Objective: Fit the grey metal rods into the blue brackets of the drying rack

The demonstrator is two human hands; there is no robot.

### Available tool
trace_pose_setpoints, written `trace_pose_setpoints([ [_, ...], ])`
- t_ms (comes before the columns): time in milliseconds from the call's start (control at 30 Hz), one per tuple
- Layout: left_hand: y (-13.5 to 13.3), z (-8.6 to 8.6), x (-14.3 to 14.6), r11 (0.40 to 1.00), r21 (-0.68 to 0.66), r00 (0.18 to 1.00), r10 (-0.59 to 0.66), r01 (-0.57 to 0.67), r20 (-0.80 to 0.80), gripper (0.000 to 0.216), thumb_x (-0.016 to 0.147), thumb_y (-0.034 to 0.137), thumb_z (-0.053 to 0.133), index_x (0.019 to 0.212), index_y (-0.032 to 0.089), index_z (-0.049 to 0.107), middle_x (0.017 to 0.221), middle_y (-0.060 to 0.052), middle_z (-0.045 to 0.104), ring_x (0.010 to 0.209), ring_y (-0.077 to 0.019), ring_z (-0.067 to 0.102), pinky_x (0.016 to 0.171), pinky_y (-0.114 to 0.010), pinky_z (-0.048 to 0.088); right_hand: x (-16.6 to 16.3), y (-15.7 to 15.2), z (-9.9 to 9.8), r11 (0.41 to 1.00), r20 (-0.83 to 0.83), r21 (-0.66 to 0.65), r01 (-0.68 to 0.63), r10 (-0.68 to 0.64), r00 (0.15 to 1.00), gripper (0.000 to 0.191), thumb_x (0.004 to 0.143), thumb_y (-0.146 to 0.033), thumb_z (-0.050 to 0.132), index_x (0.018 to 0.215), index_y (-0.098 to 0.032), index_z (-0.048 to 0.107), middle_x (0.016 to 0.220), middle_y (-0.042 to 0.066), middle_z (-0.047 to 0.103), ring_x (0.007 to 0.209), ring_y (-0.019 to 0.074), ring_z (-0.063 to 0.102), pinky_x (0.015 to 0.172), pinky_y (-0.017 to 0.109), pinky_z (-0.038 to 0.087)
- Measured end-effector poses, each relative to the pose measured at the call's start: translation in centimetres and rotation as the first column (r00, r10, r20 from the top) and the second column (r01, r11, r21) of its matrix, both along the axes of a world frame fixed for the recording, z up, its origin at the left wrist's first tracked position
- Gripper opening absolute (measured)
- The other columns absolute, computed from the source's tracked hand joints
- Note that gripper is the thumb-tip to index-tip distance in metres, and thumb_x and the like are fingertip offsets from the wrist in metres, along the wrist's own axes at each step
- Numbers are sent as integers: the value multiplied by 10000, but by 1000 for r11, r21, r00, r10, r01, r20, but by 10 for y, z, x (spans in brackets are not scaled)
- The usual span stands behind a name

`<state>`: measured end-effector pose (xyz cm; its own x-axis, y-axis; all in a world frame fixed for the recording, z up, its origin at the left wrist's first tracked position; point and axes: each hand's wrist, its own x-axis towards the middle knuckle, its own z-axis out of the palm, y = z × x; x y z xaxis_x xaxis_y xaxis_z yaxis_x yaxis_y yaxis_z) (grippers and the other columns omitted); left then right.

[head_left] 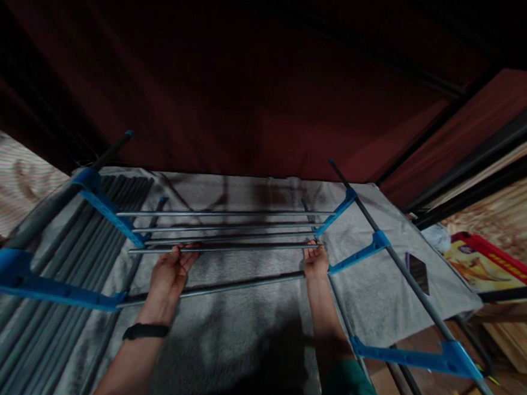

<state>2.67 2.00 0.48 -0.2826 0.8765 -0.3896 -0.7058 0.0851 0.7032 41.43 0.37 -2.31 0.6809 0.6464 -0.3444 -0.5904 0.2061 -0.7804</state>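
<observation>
A partly assembled rack of grey metal tubes and blue plastic brackets stands on a cloth-covered surface. My left hand [170, 272], a black band on its wrist, grips the nearest of the upper grey tubes [251, 246] close to its left end. At the other end of that tube, the fingers of my right hand [315, 261] are closed around it, beside the right bracket [359, 254]. The tube's left end lies just short of the upper left bracket [109, 214]; contact there cannot be told. A lower crossbar [239, 285] runs from the lower left bracket [67, 291] behind my wrists.
Several loose grey tubes [83, 251] lie side by side on the left of the grey cloth [255, 317]. A phone [417, 273] rests on the right. Beyond the edge is a red and yellow package [489, 261]. A dark red curtain [260, 113] hangs behind the rack.
</observation>
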Motion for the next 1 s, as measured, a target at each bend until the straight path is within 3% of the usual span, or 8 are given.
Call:
trace_pose_setpoints([
  [533,0,4,4,991,-60,992,-121,122,23,233,921,72,447,788,115,633,836,-132,727,814,-227,730,817,-444,623,-33,-8,14,978,-1,60,-198,199,980,94,842,-158,620,805,-230,573,793,-42,720,710,101,696,823,303,598],
  [767,-8,4,7,974,0,973,-228,228,27,108,850,96,610,745,114,623,810,-107,731,830,-245,745,851,-419,606,-73,-14,15,936,-58,88,-341,346,936,143,802,-146,692,745,-220,583,708,-32,704,721,130,718,797,313,629],
  [1000,-14,1,8,964,71,967,-254,255,-22,100,787,125,706,773,131,607,880,-117,738,889,-268,744,823,-382,606,-103,-14,11,899,-107,114,-423,434,894,176,735,-135,749,707,-215,596,725,-20,714,800,166,734,892,368,608],
])
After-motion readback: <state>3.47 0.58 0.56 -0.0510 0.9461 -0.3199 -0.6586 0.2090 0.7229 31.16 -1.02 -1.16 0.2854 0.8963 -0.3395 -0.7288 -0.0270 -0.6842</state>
